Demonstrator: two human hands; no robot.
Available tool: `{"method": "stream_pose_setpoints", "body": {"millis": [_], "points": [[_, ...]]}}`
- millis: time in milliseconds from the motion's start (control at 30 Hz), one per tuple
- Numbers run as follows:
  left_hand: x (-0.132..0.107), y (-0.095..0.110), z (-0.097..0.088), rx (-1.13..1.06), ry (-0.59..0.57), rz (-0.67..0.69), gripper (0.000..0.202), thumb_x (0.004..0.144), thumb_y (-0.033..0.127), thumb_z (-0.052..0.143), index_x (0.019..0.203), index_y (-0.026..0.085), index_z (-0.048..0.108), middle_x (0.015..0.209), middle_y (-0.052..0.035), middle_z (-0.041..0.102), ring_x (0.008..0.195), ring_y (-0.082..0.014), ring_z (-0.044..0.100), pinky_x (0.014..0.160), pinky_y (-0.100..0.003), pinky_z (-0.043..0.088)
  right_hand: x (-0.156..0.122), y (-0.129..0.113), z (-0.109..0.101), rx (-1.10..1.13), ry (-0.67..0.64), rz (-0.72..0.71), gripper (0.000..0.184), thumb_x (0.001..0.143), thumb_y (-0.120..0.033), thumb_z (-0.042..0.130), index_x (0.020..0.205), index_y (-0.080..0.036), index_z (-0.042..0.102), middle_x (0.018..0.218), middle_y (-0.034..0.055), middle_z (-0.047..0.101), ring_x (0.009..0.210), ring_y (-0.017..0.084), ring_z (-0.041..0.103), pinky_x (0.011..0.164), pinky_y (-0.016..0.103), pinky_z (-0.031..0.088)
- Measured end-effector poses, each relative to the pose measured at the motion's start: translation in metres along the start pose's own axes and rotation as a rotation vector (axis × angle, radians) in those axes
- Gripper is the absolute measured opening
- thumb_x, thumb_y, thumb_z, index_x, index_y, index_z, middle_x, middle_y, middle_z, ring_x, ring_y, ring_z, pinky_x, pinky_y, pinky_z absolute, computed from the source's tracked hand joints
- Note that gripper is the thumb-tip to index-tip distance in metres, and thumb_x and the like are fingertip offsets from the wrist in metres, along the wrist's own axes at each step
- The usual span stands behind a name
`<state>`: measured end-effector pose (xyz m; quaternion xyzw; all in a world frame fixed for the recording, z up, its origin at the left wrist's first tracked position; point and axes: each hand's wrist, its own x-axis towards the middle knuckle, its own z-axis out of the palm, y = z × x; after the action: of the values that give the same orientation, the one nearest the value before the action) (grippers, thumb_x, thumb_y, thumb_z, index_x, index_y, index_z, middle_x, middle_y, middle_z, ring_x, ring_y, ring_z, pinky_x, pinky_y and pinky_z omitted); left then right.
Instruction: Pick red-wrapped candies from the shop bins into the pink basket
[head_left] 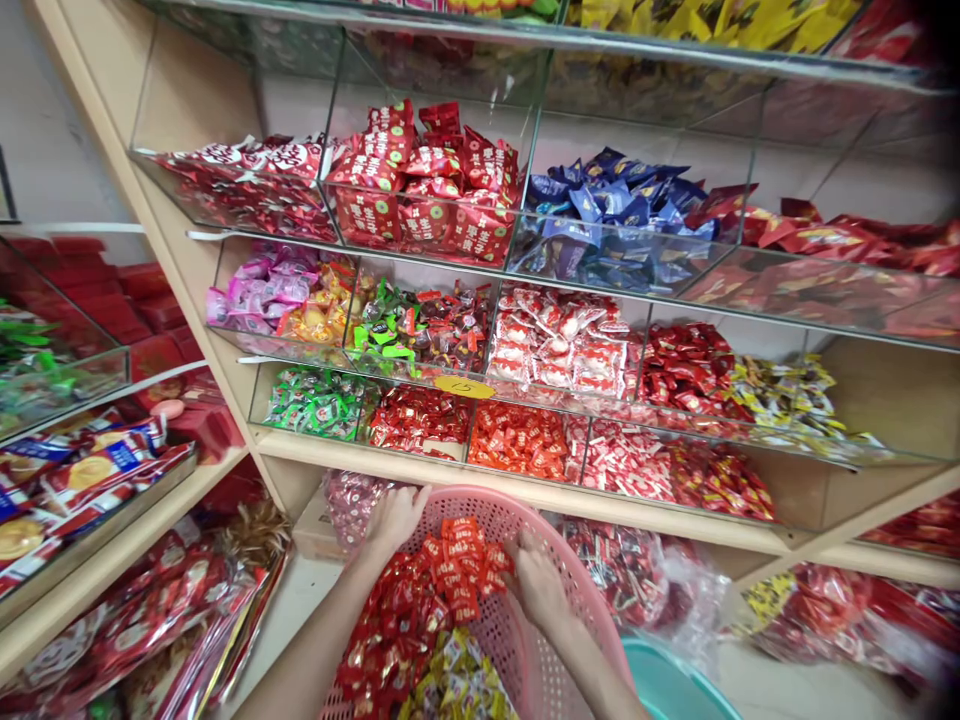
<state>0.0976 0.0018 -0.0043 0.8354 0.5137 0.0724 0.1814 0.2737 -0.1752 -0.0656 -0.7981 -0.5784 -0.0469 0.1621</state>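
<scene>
A pink perforated plastic basket [581, 570] stands below the shelf. In it lie orange-red wrapped candies [459, 565], darker red wrapped candies [394, 620] and yellow wrapped candies [457, 680]. My left hand [396, 518] is closed over the basket's far left rim, its fingertips partly hidden. Inside the basket, on the right, my right hand [538, 578] has its fingers curled against the edge of the orange-red candies; the fingertips are partly out of sight. Directly beyond the rim, a glass shelf bin holds matching orange-red candies [517, 438].
Glass-fronted shelves [420, 265] of sorted candies rise ahead, one marked with a yellow oval label [465, 387]. A teal tub [675, 680] touches the basket's right side. Bagged candies [615, 565] lie under the bottom shelf. Another shelf unit [135, 560] with packaged sweets stands at left.
</scene>
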Motion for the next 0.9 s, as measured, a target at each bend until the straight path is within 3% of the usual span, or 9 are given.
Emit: {"method": "stream_pose_setpoints", "body": {"millis": [100, 167, 333, 533, 900], "points": [[-0.001, -0.001, 0.003, 0.002, 0.005, -0.014, 0.062, 0.083, 0.057, 0.018, 0.088, 0.019, 0.067, 0.086, -0.0133, 0.068, 0.080, -0.0244, 0.063, 0.066, -0.029, 0.042, 0.019, -0.013, -0.003, -0.125, -0.187, 0.002, 0.025, 0.076, -0.014, 0.046, 0.098, -0.018, 0.059, 0.109, 0.0118, 0.056, 0.096, 0.020, 0.056, 0.078, 0.028, 0.043], [-0.001, -0.002, 0.003, 0.005, 0.007, -0.015, 0.063, 0.083, 0.057, 0.017, 0.091, 0.020, 0.066, 0.088, -0.0131, 0.068, 0.080, -0.0245, 0.063, 0.066, -0.030, 0.043, 0.028, -0.019, -0.006, -0.173, -0.235, 0.014, 0.027, 0.078, -0.012, 0.042, 0.100, -0.016, 0.057, 0.110, 0.0127, 0.055, 0.092, 0.020, 0.057, 0.074, 0.026, 0.044], [-0.001, -0.002, 0.006, 0.030, 0.032, -0.013, 0.063, 0.083, 0.057, 0.017, 0.088, 0.019, 0.067, 0.085, -0.0134, 0.068, 0.080, -0.0251, 0.063, 0.067, -0.030, 0.042, 0.037, -0.024, -0.004, -0.269, -0.243, 0.060, 0.037, 0.076, -0.002, 0.039, 0.105, -0.017, 0.054, 0.114, 0.0137, 0.050, 0.095, 0.019, 0.056, 0.073, 0.025, 0.044], [-0.002, 0.001, 0.005, 0.037, 0.016, -0.045, 0.061, 0.083, 0.056, 0.018, 0.092, 0.018, 0.066, 0.087, -0.0137, 0.067, 0.082, -0.0245, 0.063, 0.069, -0.030, 0.042, 0.039, -0.023, 0.004, -0.327, -0.252, 0.109, 0.036, 0.077, -0.004, 0.040, 0.108, -0.020, 0.050, 0.112, 0.0131, 0.048, 0.095, 0.019, 0.054, 0.066, 0.026, 0.046], [-0.001, 0.000, 0.006, 0.079, 0.047, -0.010, 0.065, 0.083, 0.058, 0.014, 0.086, 0.018, 0.066, 0.083, -0.0132, 0.067, 0.078, -0.0257, 0.063, 0.068, -0.032, 0.043, 0.040, -0.023, 0.014, -0.325, -0.191, 0.044, 0.038, 0.076, 0.001, 0.035, 0.105, -0.016, 0.053, 0.112, 0.0142, 0.050, 0.098, 0.021, 0.054, 0.071, 0.027, 0.047]]}}
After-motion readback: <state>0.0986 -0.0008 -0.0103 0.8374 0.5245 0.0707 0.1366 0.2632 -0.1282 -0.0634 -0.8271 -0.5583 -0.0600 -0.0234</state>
